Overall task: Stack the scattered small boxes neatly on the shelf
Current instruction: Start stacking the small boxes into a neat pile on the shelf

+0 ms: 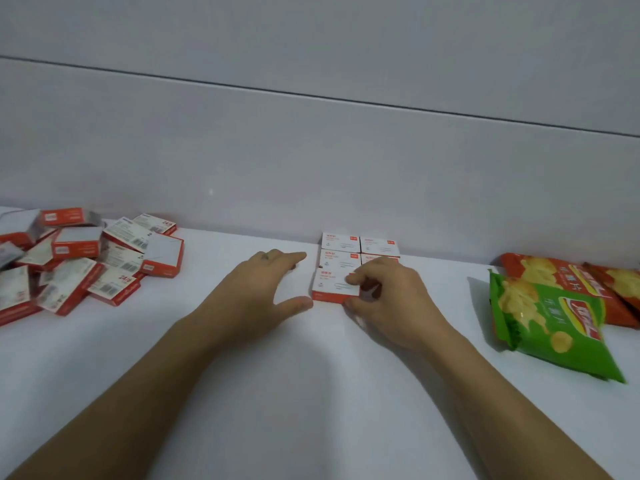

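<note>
Both my forearms reach in from the bottom edge toward the middle of the white shelf [311, 393]. My left hand [263, 289] lies palm down, fingers spread and loose, thumb tip touching the near left corner of the front box [334, 289], gripping nothing. My right hand [388, 299] is curled over that same box's right end, index finger on its top face and thumb at its near edge, pinching it. The box is small, white on top with red print and red sides, lying flat. Just behind it, touching, sits a tidy block of matching boxes [360, 249] in two rows against the back wall [311, 150]; the right rear ones are partly hidden by my right hand, so I can't tell the exact count. Far left of the shelf, well apart from my hands, a loose pile of boxes [86, 261] lies tilted and overlapping, barcodes and "24/6" labels showing. On the right, a green chip bag [547, 327] lies flat, overlapping a red chip bag [568, 282], with a second red bag [620, 278] at the frame edge. Open shelf lies between pile and hands.
</note>
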